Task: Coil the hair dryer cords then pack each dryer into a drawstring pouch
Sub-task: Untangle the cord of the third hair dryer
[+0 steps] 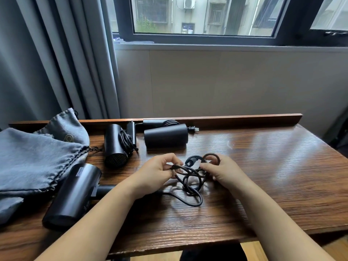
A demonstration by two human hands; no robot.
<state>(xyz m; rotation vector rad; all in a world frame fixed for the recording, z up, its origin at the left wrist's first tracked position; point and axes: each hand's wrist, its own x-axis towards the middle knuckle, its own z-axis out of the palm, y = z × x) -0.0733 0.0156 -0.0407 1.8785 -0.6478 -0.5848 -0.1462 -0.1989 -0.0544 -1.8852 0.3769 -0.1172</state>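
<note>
Currently, both hands work a loose black cord (190, 178) above the middle of the wooden desk (263, 176). The left hand (157, 173) pinches one strand of the cord between thumb and curled fingers; the right hand (222, 171) grips the gathered loops at their right side. The cord runs left to the nearest hair dryer (73, 194), which lies on its side at the near left. Two further dryers lie toward the rear edge, each with a bundled cord: the middle dryer (114, 146) and the rear dryer (166, 137). Grey drawstring pouches (37, 157) lie in a heap at the far left of the desk, touching the nearest hair dryer.
</note>
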